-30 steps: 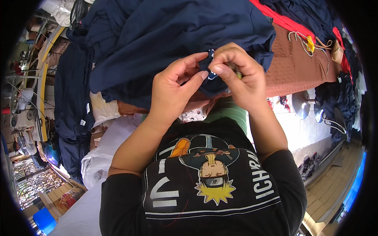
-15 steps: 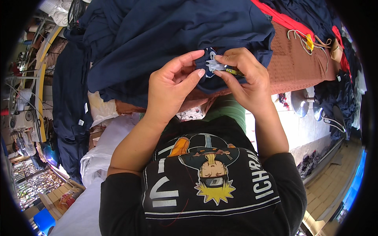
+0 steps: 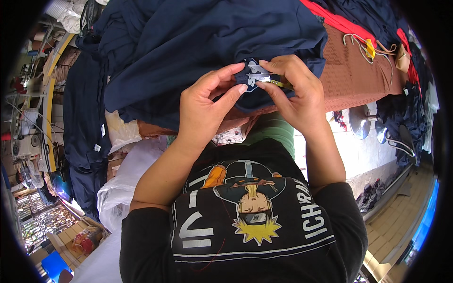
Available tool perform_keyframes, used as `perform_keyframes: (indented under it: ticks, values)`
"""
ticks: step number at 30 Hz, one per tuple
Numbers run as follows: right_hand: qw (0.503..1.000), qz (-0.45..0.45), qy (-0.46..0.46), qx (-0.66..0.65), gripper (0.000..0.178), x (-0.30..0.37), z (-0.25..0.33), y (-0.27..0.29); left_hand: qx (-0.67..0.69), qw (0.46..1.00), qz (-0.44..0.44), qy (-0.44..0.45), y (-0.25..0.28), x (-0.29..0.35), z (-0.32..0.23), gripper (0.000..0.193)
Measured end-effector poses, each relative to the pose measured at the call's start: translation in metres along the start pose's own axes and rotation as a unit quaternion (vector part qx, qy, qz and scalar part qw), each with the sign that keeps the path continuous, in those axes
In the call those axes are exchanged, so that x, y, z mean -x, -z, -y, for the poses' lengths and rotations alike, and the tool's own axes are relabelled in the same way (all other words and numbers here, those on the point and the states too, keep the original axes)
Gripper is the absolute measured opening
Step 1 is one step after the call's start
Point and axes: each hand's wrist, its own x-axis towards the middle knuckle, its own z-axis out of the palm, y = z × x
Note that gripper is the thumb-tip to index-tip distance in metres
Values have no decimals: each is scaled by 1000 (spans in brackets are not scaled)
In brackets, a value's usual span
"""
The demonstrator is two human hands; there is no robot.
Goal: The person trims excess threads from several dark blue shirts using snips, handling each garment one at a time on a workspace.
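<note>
My left hand (image 3: 207,99) pinches the edge of a navy garment (image 3: 188,52) between thumb and fingers, at a small spot with a white print (image 3: 250,84). My right hand (image 3: 299,92) is closed around a pair of thread snips (image 3: 258,77) with metal blades and a yellowish handle. The blades point left and lie over the printed spot, close to my left fingertips. They look nearly together. Whether a thread is between them is too small to tell. The rest of the garment spreads in folds beyond both hands.
Under the garment lies a brown textured cover (image 3: 351,78). To the right are a red strip of cloth (image 3: 339,21) and a yellow item with cords (image 3: 370,48). White plastic (image 3: 122,188) hangs at the left, beside more navy cloth (image 3: 85,127). A stand fan-like round metal object (image 3: 359,122) stands lower right.
The snips' blades were spread apart over the printed spot and are now closer together. My hands have barely moved, and the cloth has shifted slightly.
</note>
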Motion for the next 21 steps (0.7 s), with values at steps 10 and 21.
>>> perform_keyframes:
  ticks: [10, 21]
  values:
    - [963, -223, -154, -13, 27, -13, -65, 40, -547, 784, -151, -251, 212, -204, -168, 30]
    - [877, -160, -365, 268, 44, 42, -209, 76, -567, 764, 72, -299, 50, 11, -166, 33]
